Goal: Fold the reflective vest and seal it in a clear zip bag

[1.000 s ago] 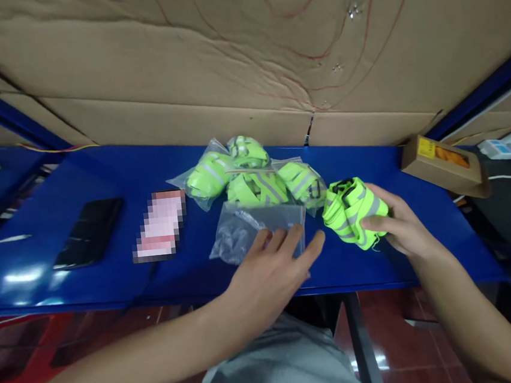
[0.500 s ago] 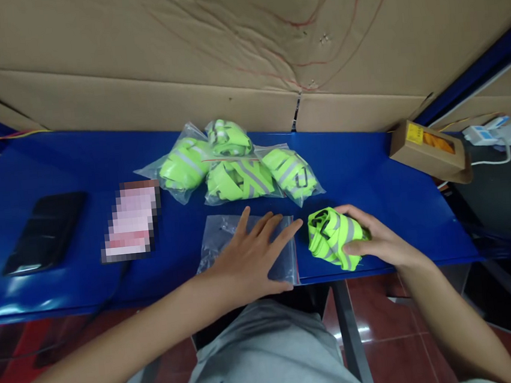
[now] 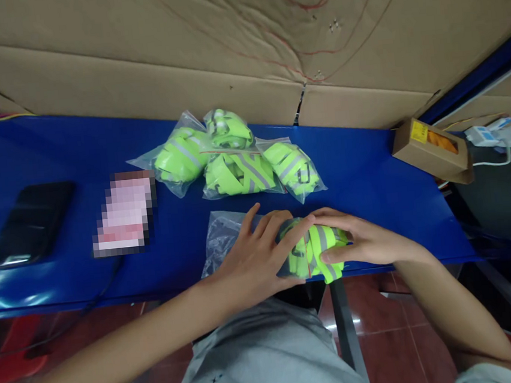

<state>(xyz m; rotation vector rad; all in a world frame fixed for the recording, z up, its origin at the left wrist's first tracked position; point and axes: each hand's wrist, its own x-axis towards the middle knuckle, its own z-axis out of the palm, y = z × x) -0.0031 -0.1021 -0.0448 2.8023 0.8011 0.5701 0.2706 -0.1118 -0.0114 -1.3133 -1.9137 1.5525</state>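
Observation:
A bundle of fluorescent yellow-green reflective straps (image 3: 326,242) with grey stripes is partly inside the mouth of a clear zip-lock bag (image 3: 218,237) near the table's front edge. My right hand (image 3: 368,238) grips the bundle from the right, thumb below and fingers over the top. My left hand (image 3: 261,254) lies over the bag, its fingers and thumb spread around the bag's mouth and the part of the bundle inside. Part of the bag is hidden under that hand. Behind them lie several similar bundles in clear bags (image 3: 238,175).
On the left of the blue table (image 3: 178,256) lie a black phone-like object (image 3: 30,224) and a blurred-out rectangular thing (image 3: 124,213). A small cardboard box (image 3: 432,150) stands at the right end. A cardboard wall (image 3: 136,76) rises along the back.
My right hand has moved left with the strap bundle, whose left part has entered the bag. My left hand has stayed at the bag, now around its mouth.

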